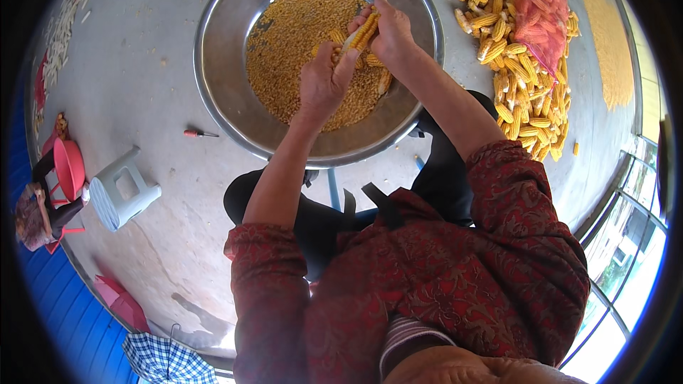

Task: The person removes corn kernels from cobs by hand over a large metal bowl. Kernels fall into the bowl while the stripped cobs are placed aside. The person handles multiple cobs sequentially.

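Observation:
Both of my hands grip one partly shelled corn cob [364, 32] above a wide metal basin [224, 90]. My left hand [326, 79] holds its lower end, the thumb pressed along it. Around the upper end my right hand [392, 29] is closed, fingers curled behind. Yellow kernels show along one side of the cob, and a pale bare strip along the other. Loose corn kernels [288, 48] cover much of the basin's bottom. More cobs lie on them beneath my hands, among them one corn cob [384, 81] near the right wall.
A heap of corn cobs [525, 90] with a red mesh sack [541, 10] lies at right. On the floor at left are a screwdriver [200, 133] and a pale plastic stool [125, 189]. Farther left, another person [37, 218] sits by a red basin [69, 169]. A checked umbrella [168, 360] stands open below.

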Tool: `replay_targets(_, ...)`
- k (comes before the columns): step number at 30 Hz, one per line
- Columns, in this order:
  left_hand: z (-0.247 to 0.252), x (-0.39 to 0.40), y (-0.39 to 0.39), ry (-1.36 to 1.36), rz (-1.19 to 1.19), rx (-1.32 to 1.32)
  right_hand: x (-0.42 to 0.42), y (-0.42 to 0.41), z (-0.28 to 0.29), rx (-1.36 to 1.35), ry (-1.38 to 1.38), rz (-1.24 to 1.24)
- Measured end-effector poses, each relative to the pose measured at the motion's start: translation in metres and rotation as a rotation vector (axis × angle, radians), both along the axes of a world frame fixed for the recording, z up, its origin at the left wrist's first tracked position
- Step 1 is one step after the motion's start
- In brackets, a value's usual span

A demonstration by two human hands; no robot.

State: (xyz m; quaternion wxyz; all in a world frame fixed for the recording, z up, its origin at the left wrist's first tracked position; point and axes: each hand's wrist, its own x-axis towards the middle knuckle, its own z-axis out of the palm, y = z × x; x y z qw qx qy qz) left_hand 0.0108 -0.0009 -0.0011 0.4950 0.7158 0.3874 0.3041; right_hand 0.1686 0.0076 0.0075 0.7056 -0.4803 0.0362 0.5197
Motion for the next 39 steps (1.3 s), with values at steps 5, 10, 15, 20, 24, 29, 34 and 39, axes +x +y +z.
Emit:
replay_targets(5, -0.006, 0.006, -0.003, -0.147, 0.137, -0.23, 0.001, 0.002, -0.005, 0.012, 0.02, -0.014)
replay_targets(10, -0.005, 0.003, 0.003, -0.193, 0.113, -0.573, -0.003, 0.001, 0.007, -0.015, -0.042, 0.013)
replay_targets(15, -0.003, 0.002, 0.003, -0.01, -0.048, -0.362, -0.009, 0.0, 0.0, -0.013, -0.082, 0.018)
replay_targets(20, -0.016, 0.008, -0.001, -0.093, -0.016, -0.379, -0.001, -0.005, -0.008, 0.078, -0.123, 0.064)
replay_targets(24, -0.015, 0.008, -0.004, -0.156, 0.05, -0.607, -0.01, -0.005, -0.002, 0.079, -0.195, 0.072)
replay_targets(29, -0.002, 0.005, 0.001, -0.121, -0.052, -0.612, -0.014, -0.007, 0.01, 0.041, -0.152, 0.128)
replay_targets(34, -0.011, 0.013, -0.003, -0.065, -0.094, -0.312, -0.006, -0.011, -0.017, 0.029, -0.157, 0.187)
replay_targets(39, 0.0, 0.008, -0.005, -0.125, -0.082, -0.385, -0.012, -0.013, -0.009, 0.044, -0.175, 0.179)
